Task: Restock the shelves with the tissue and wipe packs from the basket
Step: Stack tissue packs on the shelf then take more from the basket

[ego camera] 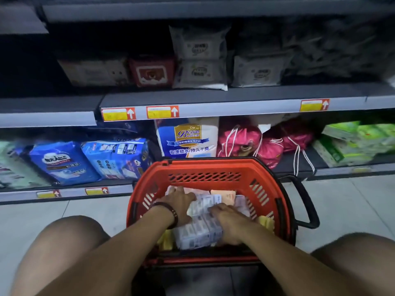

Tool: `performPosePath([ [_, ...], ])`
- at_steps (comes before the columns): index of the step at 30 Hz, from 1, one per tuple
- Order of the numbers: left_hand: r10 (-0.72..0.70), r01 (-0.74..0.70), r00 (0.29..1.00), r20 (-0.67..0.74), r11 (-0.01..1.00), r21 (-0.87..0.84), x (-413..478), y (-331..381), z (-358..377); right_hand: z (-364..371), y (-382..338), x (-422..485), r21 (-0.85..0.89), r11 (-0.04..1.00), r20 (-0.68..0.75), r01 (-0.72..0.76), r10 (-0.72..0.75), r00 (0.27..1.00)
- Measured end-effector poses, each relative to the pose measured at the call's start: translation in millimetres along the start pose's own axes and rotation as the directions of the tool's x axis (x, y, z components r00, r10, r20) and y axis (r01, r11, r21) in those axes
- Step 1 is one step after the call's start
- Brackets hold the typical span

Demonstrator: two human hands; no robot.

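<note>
A red basket (205, 165) stands on the floor between my knees, in front of the shelves. Inside lies a white and blue bundle of tissue packs (198, 231), with an orange pack (222, 194) behind it and yellow packs (165, 240) beneath. My left hand (181, 201), with a dark bracelet on the wrist, clasps the bundle's left side. My right hand (228, 223) curls over its right edge. White wipe packs (201, 75) and a red pack (151, 71) sit on the middle shelf (213, 97).
The bottom shelf holds blue packs (62, 161), a tall white and blue pack (188, 137), pink drawstring bags (241, 139) and green packs (352, 144). The basket's black handle (307, 206) sticks out to the right over the pale floor tiles. The middle shelf's left end is dark.
</note>
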State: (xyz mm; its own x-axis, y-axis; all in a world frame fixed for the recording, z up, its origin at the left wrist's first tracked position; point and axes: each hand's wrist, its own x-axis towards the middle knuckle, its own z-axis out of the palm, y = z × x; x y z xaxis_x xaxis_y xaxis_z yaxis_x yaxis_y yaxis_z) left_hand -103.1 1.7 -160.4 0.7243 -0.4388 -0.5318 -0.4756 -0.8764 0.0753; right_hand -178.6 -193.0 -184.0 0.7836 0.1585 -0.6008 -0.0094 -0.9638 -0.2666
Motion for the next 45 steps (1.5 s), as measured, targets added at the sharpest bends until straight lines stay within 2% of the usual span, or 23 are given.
performPosePath([
  [2, -0.050, 0.054, 0.995, -0.081, 0.998, 0.044, 3, -1, 3, 3, 0, 4, 0.035, 0.999, 0.014, -0.011, 0.011, 1.000],
  [6, -0.159, 0.159, 0.987, 0.018, 0.987, 0.024, 10, -6, 8, -2, -2, 5, 0.022, 0.999, 0.009, -0.042, 0.042, 0.999],
  [10, -0.216, 0.215, 0.976, 0.030, 0.976, 0.024, 15, -10, 3, -6, 4, 0, 0.016, 1.000, -0.027, -0.011, 0.011, 1.000],
  [14, -0.142, 0.144, 0.989, 0.037, 0.989, -0.041, 19, -11, -1, -6, 11, -3, 0.052, 0.998, -0.066, 0.019, -0.016, 0.998],
  [18, -0.104, 0.105, 0.994, 0.017, 0.969, -0.224, 17, -19, -2, -7, 20, -3, 0.222, 0.972, -0.173, 0.075, -0.037, 0.984],
  [21, -0.103, 0.085, 0.994, -0.034, 0.932, -0.352, 15, -28, -4, -6, 25, -5, 0.355, 0.930, -0.171, 0.100, -0.041, 0.984],
  [24, -0.069, 0.004, 0.989, -0.128, 0.893, -0.450, 10, -28, -4, -1, 25, -4, 0.481, 0.875, -0.186, 0.050, 0.047, 0.981],
  [27, -0.034, -0.056, 0.981, -0.191, 0.894, -0.445, 5, -23, -4, -3, 22, -2, 0.569, 0.822, -0.190, 0.015, 0.114, 0.975],
  [30, 0.006, -0.054, 0.993, -0.121, 0.917, -0.395, 1, -19, 2, -8, 19, -8, 0.540, 0.842, -0.166, 0.018, 0.085, 0.982],
  [35, -0.002, -0.007, 1.000, -0.029, 0.949, -0.316, 1, -17, 12, -1, 19, -8, 0.446, 0.894, -0.007, -0.031, 0.039, 0.999],
  [37, -0.020, 0.029, 0.999, 0.036, 0.958, -0.285, 4, -21, 16, -2, 18, -9, 0.378, 0.926, -0.044, -0.019, 0.039, 0.998],
  [42, -0.067, 0.097, 0.993, 0.094, 0.926, -0.364, 7, -22, 10, -17, 29, -12, 0.551, 0.834, -0.120, 0.036, 0.037, 0.992],
  [45, -0.090, 0.166, 0.981, 0.172, 0.847, -0.505, 6, -23, 10, -23, 38, -15, 0.640, 0.764, -0.141, 0.084, 0.009, 0.990],
])
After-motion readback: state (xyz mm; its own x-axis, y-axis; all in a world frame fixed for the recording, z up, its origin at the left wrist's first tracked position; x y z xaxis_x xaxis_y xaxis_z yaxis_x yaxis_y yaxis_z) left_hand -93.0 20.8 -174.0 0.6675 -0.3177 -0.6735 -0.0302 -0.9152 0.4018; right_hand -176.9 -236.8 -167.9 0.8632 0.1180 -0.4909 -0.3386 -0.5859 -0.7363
